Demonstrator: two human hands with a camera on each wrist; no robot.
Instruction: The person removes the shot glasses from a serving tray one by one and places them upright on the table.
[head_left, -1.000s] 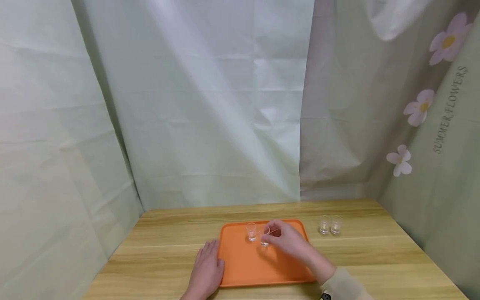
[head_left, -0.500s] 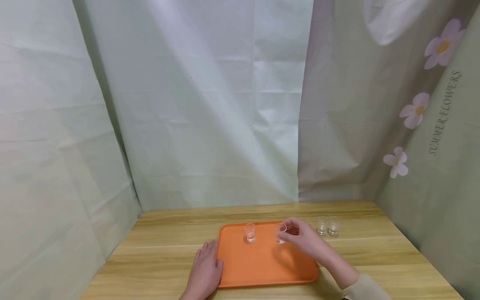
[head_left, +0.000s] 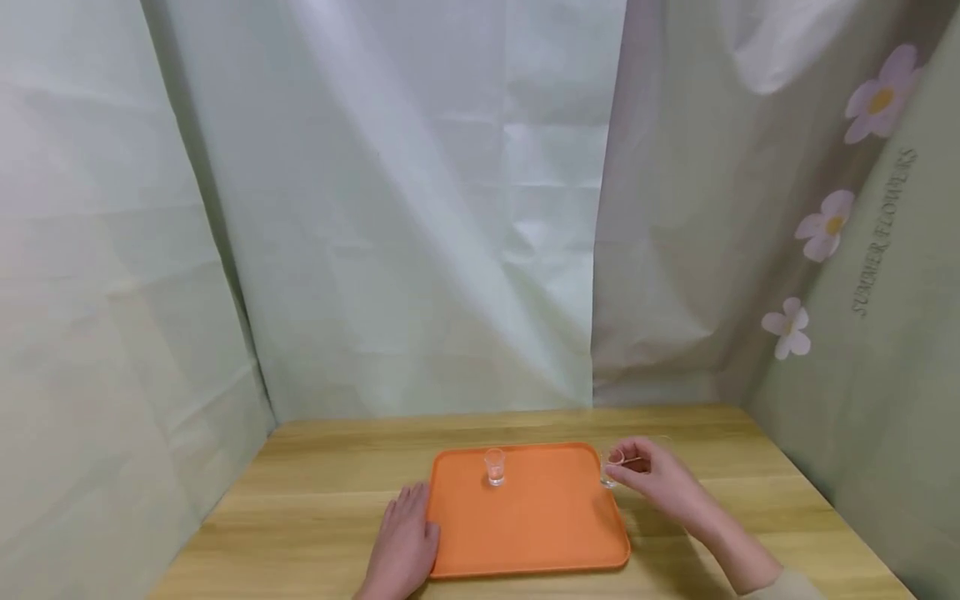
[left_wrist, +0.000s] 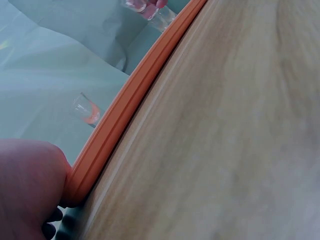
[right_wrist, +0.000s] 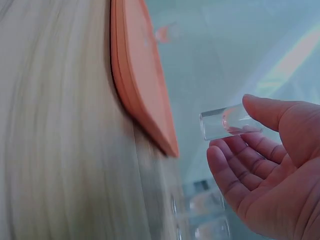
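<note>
My right hand [head_left: 663,483] pinches a small clear shot glass [right_wrist: 230,121] between thumb and fingers. That glass is held upright at the right rim of the orange tray [head_left: 525,533]. A second shot glass [head_left: 495,468] stands on the tray toward its back left. Flat on the table, my left hand [head_left: 403,533] lies along the tray's left edge with its fingers straight, the thumb side touching the rim. In the right wrist view, two more shot glasses [right_wrist: 206,202] stand side by side beyond the tray; the right hand mostly hides them in the head view.
The tray lies on a wooden table [head_left: 330,467]. Pale green sheets [head_left: 420,250] hang behind it and on both sides, the right one printed with flowers.
My right hand has carried the shot glass rightward from the middle of the tray to its right rim. The left hand stays at the left edge.
</note>
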